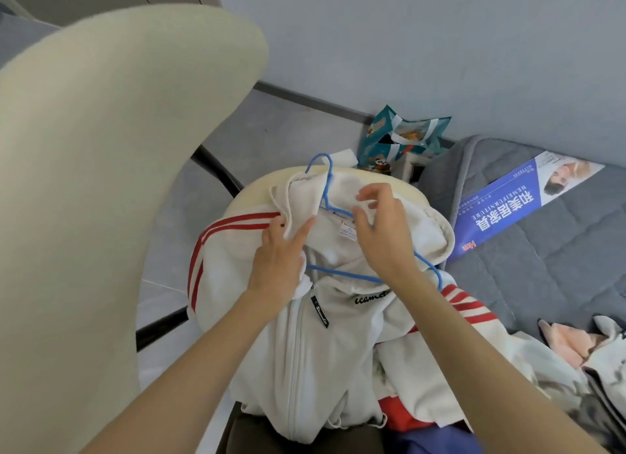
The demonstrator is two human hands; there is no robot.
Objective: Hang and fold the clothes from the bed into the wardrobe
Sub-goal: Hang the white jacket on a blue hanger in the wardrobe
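White zip jacket [325, 335], red-striped sleeves [216, 247], blue hanger [327, 186] inside its neck

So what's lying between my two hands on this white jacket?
In the head view, between the left hand and right hand lies the open neckline of the white jacket, with its neck label and the wire of the blue hanger across it.

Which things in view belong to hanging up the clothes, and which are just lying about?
Job in hand: white zip hoodie, blue wire hanger, left hand and right hand gripping the hoodie, pink garment waiting on the bed.
Lying about: teal snack bags, blue leaflet, cream chair.
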